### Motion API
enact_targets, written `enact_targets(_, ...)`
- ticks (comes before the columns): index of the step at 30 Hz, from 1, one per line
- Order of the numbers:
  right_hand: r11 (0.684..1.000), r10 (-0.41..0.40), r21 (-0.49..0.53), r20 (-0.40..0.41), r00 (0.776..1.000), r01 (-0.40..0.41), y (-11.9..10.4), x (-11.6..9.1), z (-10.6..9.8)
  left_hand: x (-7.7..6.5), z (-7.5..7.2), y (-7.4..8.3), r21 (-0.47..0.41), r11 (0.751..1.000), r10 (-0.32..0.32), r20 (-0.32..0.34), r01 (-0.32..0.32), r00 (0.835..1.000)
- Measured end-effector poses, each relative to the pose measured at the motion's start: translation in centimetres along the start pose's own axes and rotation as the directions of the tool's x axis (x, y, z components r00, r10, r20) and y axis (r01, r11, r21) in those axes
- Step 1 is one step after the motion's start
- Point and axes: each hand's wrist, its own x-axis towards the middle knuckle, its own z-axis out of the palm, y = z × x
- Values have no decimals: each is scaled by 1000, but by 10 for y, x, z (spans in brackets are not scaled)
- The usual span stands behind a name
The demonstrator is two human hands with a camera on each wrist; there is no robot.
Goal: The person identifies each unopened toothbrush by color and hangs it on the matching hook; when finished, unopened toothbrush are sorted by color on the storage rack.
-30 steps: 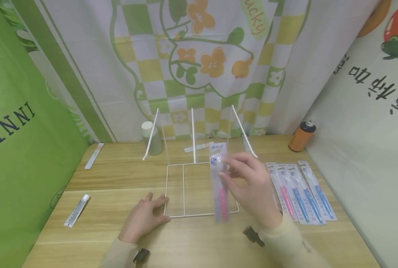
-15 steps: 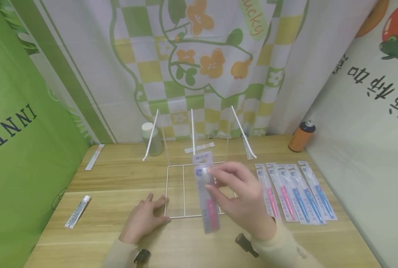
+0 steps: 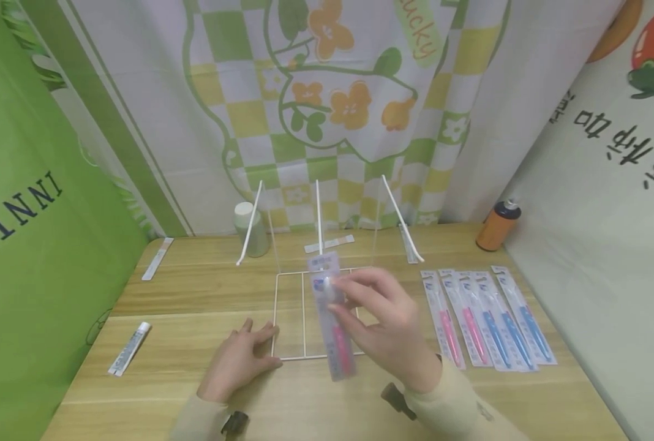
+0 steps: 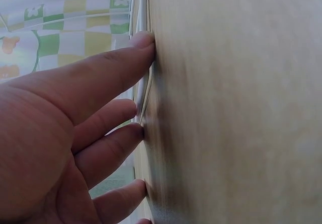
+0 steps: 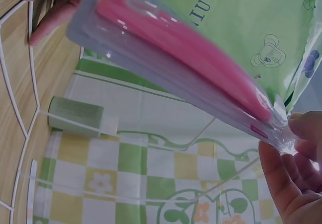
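Note:
My right hand (image 3: 384, 318) pinches a packaged pink toothbrush (image 3: 339, 349) between thumb and fingers, near the top of its clear blister pack. The pack is held up over a white wire rack (image 3: 303, 318) whose three prongs rise toward me. In the right wrist view the pink handle (image 5: 191, 58) shows through the plastic. My left hand (image 3: 239, 361) rests at the rack's left front corner, fingers spread, thumb and fingertips at the base wire. In the left wrist view the thumb (image 4: 115, 70) and fingertips touch the wire and tabletop.
Several packaged toothbrushes (image 3: 495, 324), pink and blue, lie in a row at the right. A toothpaste tube (image 3: 130, 349) is at the left. Behind the rack stand a green bottle (image 3: 255, 236) and, far right, an orange bottle (image 3: 498, 226). Thin white packets (image 3: 157, 258) lie near the back edge.
My right hand has carried the packaged pink toothbrush left, from the rack's right side toward its middle, and slightly down. My left hand has stayed at the rack's corner.

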Motion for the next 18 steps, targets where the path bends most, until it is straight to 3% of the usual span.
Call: enact_targets(18, 993, 61, -101, 10, 998, -60, 50, -16, 22, 0, 1, 0, -12, 1000, -7, -8, 7, 1000)
